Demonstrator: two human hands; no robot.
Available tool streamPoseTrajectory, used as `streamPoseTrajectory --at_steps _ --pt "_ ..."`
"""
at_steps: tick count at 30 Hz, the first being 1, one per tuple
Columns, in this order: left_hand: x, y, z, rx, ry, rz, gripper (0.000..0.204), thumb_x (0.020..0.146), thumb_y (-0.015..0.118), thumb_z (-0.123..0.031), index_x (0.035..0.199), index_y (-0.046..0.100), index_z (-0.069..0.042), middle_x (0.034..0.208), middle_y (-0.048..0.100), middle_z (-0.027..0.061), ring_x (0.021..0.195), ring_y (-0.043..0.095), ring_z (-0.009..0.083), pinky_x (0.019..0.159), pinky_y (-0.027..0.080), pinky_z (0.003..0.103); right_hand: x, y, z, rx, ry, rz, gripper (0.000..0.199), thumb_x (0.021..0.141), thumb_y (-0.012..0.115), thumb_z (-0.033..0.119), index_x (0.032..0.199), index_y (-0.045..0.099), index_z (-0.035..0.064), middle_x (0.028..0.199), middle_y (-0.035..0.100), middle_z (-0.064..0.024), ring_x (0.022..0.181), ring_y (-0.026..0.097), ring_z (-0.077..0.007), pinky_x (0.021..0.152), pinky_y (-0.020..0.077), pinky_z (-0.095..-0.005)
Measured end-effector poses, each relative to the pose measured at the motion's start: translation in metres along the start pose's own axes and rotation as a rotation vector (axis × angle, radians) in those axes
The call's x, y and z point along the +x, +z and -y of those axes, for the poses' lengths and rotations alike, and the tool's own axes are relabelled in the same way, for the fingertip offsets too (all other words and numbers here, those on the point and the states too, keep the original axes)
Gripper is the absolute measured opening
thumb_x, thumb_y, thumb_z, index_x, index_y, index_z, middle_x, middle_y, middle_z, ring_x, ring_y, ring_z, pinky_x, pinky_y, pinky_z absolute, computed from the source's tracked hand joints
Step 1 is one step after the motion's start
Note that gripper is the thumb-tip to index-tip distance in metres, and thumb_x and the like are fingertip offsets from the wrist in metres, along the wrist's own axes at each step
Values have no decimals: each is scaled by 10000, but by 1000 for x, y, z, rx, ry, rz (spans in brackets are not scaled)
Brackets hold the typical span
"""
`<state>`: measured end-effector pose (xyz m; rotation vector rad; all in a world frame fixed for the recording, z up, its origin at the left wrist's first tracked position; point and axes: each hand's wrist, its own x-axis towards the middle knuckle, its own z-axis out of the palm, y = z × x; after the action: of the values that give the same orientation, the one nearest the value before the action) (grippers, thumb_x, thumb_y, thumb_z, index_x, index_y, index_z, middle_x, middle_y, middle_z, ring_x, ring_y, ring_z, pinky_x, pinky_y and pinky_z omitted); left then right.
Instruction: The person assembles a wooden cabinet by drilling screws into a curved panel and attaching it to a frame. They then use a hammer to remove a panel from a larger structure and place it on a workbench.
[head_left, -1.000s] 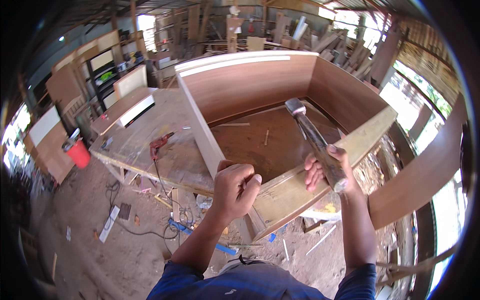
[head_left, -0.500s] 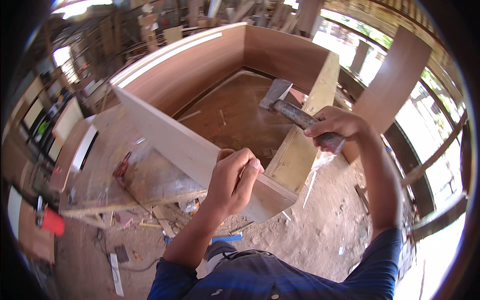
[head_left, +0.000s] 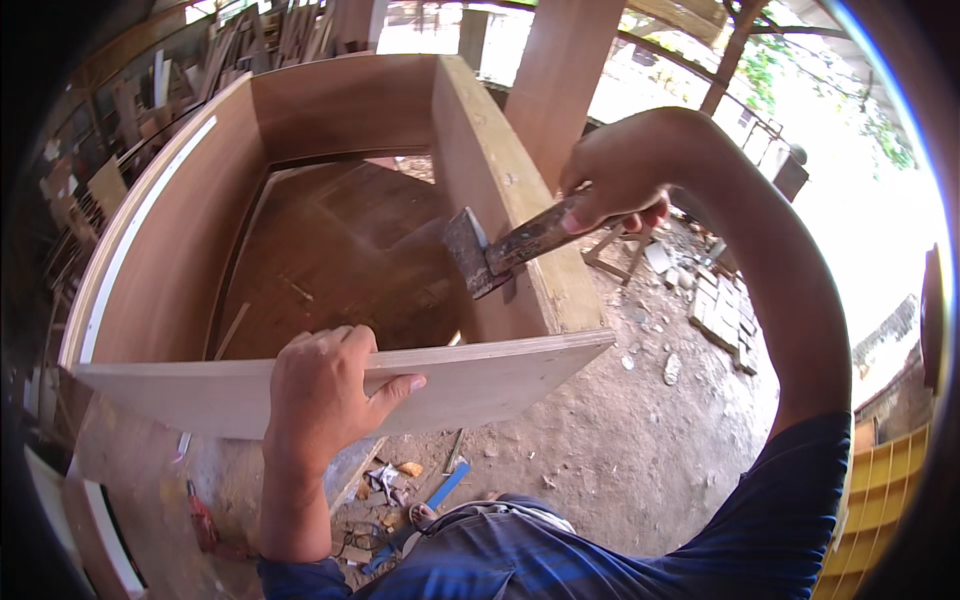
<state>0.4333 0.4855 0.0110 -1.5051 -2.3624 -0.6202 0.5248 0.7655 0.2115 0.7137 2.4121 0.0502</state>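
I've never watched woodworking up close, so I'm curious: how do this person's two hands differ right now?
The left hand grips the top edge of the pale front board, while the right hand holds a hammer-like tool by its handle.
The left hand appears lower in the picture; the right hand is higher and farther right.
Both hands are bare, with fingers curled.

L hand (head_left: 325, 385) now farther from R corner of front board (head_left: 490, 385), thumb sticking out, R hand (head_left: 625, 175) farther from L hand, hammer (head_left: 525, 241) head now below-L of R hand vs above-L earlier
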Motion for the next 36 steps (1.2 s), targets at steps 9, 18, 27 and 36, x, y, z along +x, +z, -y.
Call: streamPoseTrajectory --at_steps 9,18,27,36 --pt "-3 13 19 -10 42 -122 608 765 810 -613 693 538 -75 652 593 110 648 641 348 626 487 461 15 2 33 -87 -48 240 559 839 856 365 1240 662 28 774 711 -87 640 714 -193 569 594 -329" --pt "-2 14 34 -88 237 -64 541 809 774 -599 860 572 -101 728 593 69 668 649 288 652 484 413 13 -25 74 -48 202 301 653 905 776 433 1471 605 157 807 694 -82 627 671 -175 587 580 -307" --pt "-2 5 51 -139 404 91 674 814 776 -581 1150 616 -19 918 611 71 827 621 221 755 467 362 4 8 82 246 210 102 634 938 742 333 1532 553 214 898 731 -126 566 661 -178 544 585 -315" --pt "-5 2 56 -136 456 98 733 822 765 -587 1209 604 14 933 600 68 857 608 198 792 465 341 -11 1 98 153 332 316 609 908 773 355 1488 608 269 734 678 -66 559 638 -158 512 558 -298"
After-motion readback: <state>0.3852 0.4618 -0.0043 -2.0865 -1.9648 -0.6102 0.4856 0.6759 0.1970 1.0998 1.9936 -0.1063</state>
